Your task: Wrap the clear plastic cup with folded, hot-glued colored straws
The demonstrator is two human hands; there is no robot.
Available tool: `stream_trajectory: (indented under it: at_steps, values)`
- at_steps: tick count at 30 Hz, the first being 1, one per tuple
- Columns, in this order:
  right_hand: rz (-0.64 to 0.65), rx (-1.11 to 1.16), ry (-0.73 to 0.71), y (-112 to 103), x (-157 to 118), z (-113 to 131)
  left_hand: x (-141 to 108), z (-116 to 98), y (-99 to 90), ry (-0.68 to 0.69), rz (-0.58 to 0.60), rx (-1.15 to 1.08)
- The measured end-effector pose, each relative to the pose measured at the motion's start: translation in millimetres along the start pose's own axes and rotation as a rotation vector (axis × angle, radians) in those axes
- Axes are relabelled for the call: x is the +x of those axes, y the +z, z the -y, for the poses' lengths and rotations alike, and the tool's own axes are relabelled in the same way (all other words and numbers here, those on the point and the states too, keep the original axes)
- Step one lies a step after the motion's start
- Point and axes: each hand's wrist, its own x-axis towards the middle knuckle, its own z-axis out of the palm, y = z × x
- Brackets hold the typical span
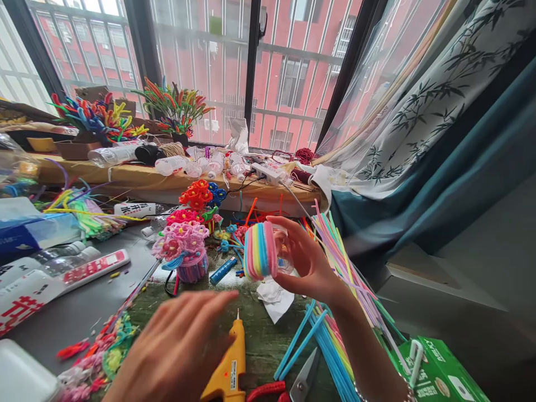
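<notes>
Striped fuzzy band in pink, yellow, blue and white around a clear plastic cup-like piece: held in the right hand, above the counter. Band faces left; the clear part sits between thumb and fingers, which pinch it from below and above. Left hand: blurred, empty, fingers extended and thumb apart, nearer the camera and to the lower left of the piece, not touching it.

Surface: mottled dark green, grey toward the left. Beyond it I note a wooden sill holding clear bottles and colourful fuzzy plants, then a barred window facing a pink building; a teal curtain hangs at right.

A yellow glue gun lies nozzle away from me, partly hidden by the left hand; contact I cannot tell. White crumpled paper lies below the piece in view. Red-handled scissors and blue fuzzy stems crowd the space between glue gun and right forearm. Left of the piece: a blue cylinder, then a purple pot of pink fuzzy flowers. Green printed box at lower right.
</notes>
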Motion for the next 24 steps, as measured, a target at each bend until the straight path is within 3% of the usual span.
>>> stream_trajectory:
  at_steps: [1,3,7,13,24]
  values:
    - [0.015,0.014,0.003,0.8,0.0,0.3,19.1,-2.2,-10.1,-0.034,-0.113,-0.034]
    - [0.037,0.041,0.002,2.0,-0.2,1.0,52.7,-6.9,-23.3,-0.067,-0.227,-0.073]
    - [0.009,-0.004,-0.014,0.9,-1.1,0.9,90.9,-10.6,-24.4,0.018,-0.146,-0.243]
    - [-0.046,-0.120,-0.050,-4.1,-1.4,-0.2,103.2,-8.3,-14.0,0.065,-0.106,-0.306]
    - [-0.117,-0.065,-0.039,-4.0,-2.4,10.8,113.0,-17.6,-21.4,0.096,-0.129,-0.212]
